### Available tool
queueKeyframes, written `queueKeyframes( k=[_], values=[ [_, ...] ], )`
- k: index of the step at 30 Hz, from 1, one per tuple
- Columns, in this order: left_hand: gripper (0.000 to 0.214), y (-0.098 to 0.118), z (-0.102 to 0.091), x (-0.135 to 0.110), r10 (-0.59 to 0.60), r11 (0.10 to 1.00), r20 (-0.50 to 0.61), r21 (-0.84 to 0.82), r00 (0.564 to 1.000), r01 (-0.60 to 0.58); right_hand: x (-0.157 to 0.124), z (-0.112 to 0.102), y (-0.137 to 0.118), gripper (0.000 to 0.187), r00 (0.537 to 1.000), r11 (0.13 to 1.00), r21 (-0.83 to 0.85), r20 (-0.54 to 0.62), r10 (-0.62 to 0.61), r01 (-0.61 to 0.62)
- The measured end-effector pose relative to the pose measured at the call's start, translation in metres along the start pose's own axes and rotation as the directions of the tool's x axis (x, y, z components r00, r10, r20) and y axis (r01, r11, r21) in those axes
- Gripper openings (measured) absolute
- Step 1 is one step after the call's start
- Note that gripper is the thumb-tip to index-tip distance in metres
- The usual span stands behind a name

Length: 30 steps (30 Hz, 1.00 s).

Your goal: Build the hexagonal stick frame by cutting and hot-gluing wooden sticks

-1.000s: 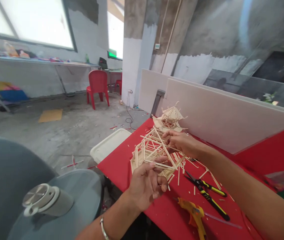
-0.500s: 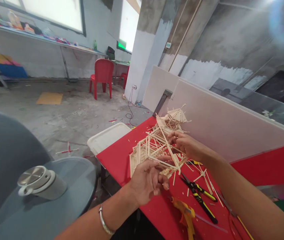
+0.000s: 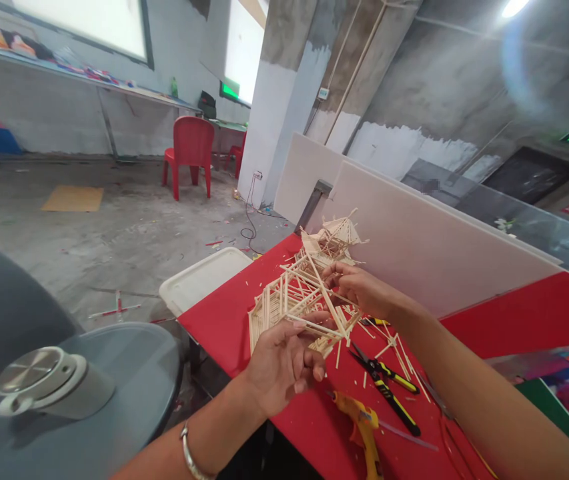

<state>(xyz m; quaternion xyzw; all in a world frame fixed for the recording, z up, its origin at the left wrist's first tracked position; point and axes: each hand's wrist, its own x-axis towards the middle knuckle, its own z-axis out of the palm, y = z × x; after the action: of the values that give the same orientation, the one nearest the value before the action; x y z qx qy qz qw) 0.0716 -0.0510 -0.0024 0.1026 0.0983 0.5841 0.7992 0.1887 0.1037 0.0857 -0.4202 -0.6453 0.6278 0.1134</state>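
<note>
A wooden stick frame with several crossing sticks is held up over the red table between my hands. My left hand, palm turned up, has thumb and forefinger on the frame's near stick, the other fingers loosely curled. At the far right side of it, my right hand pinches the frame, its fingertips partly behind the sticks. Just behind and left lies a larger stick structure, partly hidden by the frame. Farther back stands a stick model with a pointed roof.
On the red table are black-and-yellow pliers, a yellow glue gun with a clear glue stick, and loose sticks. Pale boards stand along the far side. A lidded mug rests on a grey stool at left.
The view has swung slightly right, so everything appears farther left. Both hands keep nearly the same hold on the stick frame.
</note>
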Motion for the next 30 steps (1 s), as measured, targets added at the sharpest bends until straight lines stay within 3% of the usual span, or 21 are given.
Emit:
queueKeyframes(
  k=[5,11,24,30],
  values=[
    [0.047,0.0024,-0.0006,-0.0004,-0.02,1.0,0.049,0.006,0.999,0.019,0.0015,-0.0027,0.0027,0.041,1.0,1.0,0.003,0.027,-0.014,0.014],
    [0.052,0.0027,0.0001,0.0,-0.02,1.0,0.017,0.023,1.0,0.02,0.0008,-0.0016,0.0015,0.04,1.0,1.0,0.003,0.01,-0.011,0.011],
    [0.043,-0.0008,0.0003,0.0049,-0.074,0.993,0.084,-0.081,0.994,0.081,0.0002,-0.0004,-0.0005,0.038,1.0,1.0,-0.001,0.017,-0.013,0.013],
    [0.043,-0.0016,-0.0001,0.0048,-0.054,0.993,0.06,-0.103,0.997,0.06,0.0022,-0.001,0.0016,0.038,0.999,1.0,0.013,0.03,-0.017,0.016]
  ],
)
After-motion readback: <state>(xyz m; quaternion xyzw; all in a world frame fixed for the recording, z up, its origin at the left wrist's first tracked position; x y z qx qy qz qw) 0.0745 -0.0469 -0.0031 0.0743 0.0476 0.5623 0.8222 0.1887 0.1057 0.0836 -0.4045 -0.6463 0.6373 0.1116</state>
